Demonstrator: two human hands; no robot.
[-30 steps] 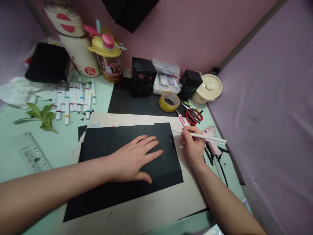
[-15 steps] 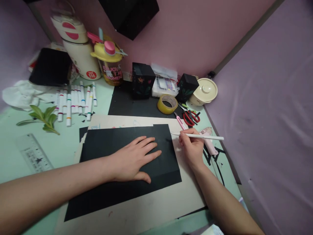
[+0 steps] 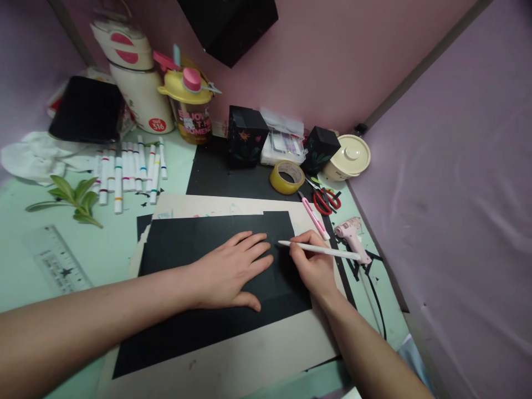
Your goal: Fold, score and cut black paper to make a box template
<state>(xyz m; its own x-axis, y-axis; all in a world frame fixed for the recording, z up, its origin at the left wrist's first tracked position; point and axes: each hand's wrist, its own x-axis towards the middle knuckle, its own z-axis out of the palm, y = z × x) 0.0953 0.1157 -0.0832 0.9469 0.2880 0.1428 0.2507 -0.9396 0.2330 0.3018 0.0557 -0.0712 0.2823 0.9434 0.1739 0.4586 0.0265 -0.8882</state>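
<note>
A sheet of black card lies on a pale grey board in front of me. My left hand rests flat on the card with its fingers spread. In my right hand is a slim white pen, held like a writing tool. Its tip points left, over the right part of the card, a short way from my left fingertips. Whether the tip touches the card I cannot tell. A pink craft knife lies just beyond my right hand.
Red-handled scissors, a yellow tape roll and a pink glue gun lie to the right. Black boxes stand behind. Several markers, a leafy sprig, a clear ruler and a white bottle are leftward.
My right hand has moved left and slightly toward me, bringing the white pen's tip from the card's right edge to over the card. My left hand stays flat in place.
</note>
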